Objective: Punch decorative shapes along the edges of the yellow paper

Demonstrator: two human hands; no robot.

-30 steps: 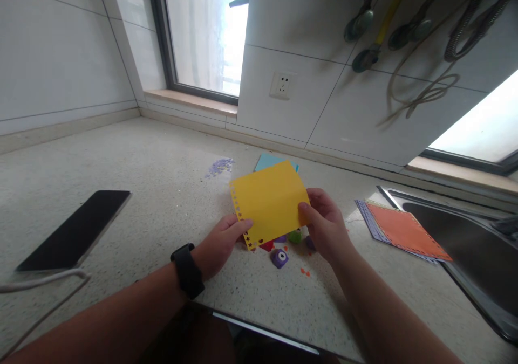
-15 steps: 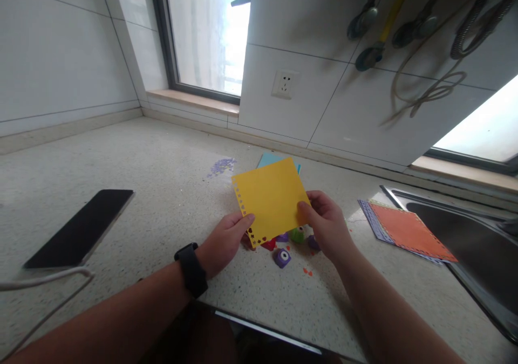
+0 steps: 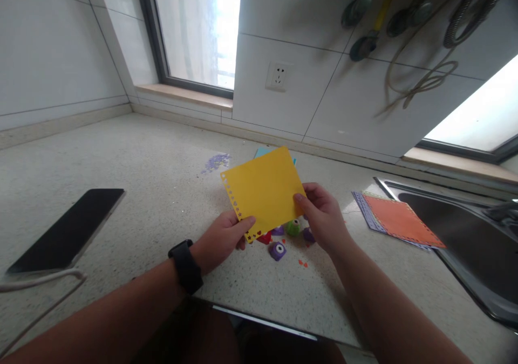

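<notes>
Step in hand: yellow paper sheet [image 3: 263,191] held up, tilted, above the surface [image 3: 141,202], both hands on it. Left hand [image 3: 220,240] pinches near the lower-left corner, thumb on top; right hand [image 3: 324,215] pinches the right edge, thumb on the face, fingers behind. Cutouts run down the left edge and just start along the bottom; none visible on the rest. Looks like a check/reposition hold, no punch in hand. Purple craft punch [image 3: 278,251] sits just below the sheet, green punch [image 3: 293,227] partly under it. Orange scraps [image 3: 303,263] nearby. Orange punched sheet [image 3: 400,218] lies on a stack by the sink [image 3: 465,267]. Next move calls for a light grip: punched strip probably tears easily.
</notes>
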